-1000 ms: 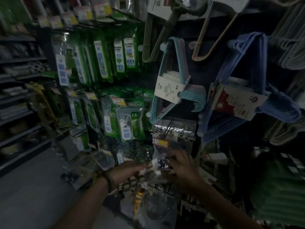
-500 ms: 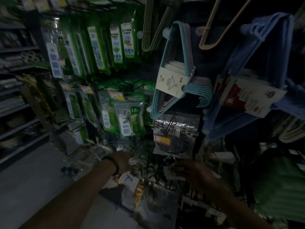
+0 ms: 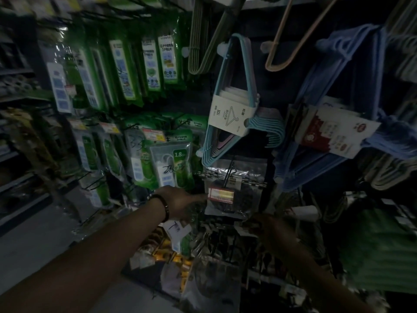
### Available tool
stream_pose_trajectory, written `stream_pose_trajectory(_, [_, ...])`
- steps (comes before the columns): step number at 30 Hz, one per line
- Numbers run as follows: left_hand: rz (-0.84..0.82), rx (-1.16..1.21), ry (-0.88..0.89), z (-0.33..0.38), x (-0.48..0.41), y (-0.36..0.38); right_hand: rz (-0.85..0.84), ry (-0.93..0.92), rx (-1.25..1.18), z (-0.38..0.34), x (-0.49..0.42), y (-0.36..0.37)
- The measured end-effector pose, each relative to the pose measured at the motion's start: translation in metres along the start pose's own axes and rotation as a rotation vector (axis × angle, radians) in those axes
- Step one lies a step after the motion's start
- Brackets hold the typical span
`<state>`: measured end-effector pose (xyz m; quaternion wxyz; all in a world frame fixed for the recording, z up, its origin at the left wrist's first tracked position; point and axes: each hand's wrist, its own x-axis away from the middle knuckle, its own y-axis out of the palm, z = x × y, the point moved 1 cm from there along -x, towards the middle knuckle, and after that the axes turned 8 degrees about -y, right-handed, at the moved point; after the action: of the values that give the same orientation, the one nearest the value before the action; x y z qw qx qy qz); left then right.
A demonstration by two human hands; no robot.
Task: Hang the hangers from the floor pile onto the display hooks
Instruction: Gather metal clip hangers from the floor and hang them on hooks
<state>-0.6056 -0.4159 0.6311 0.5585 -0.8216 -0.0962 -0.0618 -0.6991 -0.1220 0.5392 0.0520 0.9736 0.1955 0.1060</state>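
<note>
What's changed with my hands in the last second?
Your hands, together at a small packet a second ago, have parted: the left hand went up toward the red-tagged clear bag, the right hand moved out to the right. What either grips is too dark to tell. The teal hangers and blue hangers stayed hung.

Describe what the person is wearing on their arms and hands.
No sleeves or gloves show on either arm in the part that is in frame. The left hand has a dark bracelet at the wrist, with a small paler bit on it. Nothing shows on the right hand or its wrist, though that side is very dim.
</note>
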Motion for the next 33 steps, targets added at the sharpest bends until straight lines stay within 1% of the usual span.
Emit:
stream_pose_trajectory(3, [0.058,0.005,0.023,-0.004,0.007,-0.003,0.006,-0.052,0.064,0.003,-0.007,0.008])
stream_pose_trajectory(4, [0.072,0.017,0.038,-0.006,0.009,-0.003,0.027,-0.043,0.068,0.006,-0.012,0.009])
stream_pose_trajectory(6, [0.128,0.030,0.059,-0.011,0.009,-0.003,0.047,-0.015,-0.071,0.005,-0.013,0.019])
stream_pose_trajectory(7, [0.160,0.035,0.057,-0.011,0.010,-0.006,0.026,-0.027,-0.105,0.004,-0.014,0.024])
stream_pose_trajectory(10, [0.196,0.047,0.043,-0.010,0.011,-0.019,-0.048,-0.078,-0.065,-0.002,-0.013,0.039])
stream_pose_trajectory(14, [0.222,-0.025,0.031,-0.011,0.007,-0.024,-0.070,-0.109,0.129,-0.012,-0.027,0.043])
stream_pose_trajectory(16, [0.218,-0.041,0.027,-0.011,0.006,-0.025,-0.069,-0.167,0.295,-0.023,-0.024,0.047])
stream_pose_trajectory(19, [0.212,-0.025,0.035,-0.013,0.005,-0.026,-0.107,-0.444,0.927,-0.035,-0.009,0.053])
stream_pose_trajectory(20, [0.211,-0.010,0.036,-0.013,0.004,-0.026,-0.108,-0.481,0.985,-0.037,-0.007,0.053])
stream_pose_trajectory(23, [0.200,0.001,0.028,-0.013,0.002,-0.026,-0.104,-0.535,0.941,-0.035,-0.019,0.050])
stream_pose_trajectory(25, [0.197,0.010,0.021,-0.011,0.003,-0.027,-0.109,-0.543,1.064,-0.030,-0.031,0.047])
stream_pose_trajectory(27, [0.195,0.022,0.013,-0.009,0.004,-0.029,-0.072,-0.557,1.112,-0.025,-0.044,0.044])
stream_pose_trajectory(30, [0.199,0.045,0.001,-0.008,0.003,-0.028,-0.067,-0.530,1.060,-0.028,-0.054,0.045])
stream_pose_trajectory(33, [0.200,0.052,-0.007,-0.007,0.001,-0.025,-0.030,-0.545,1.078,-0.029,-0.071,0.049])
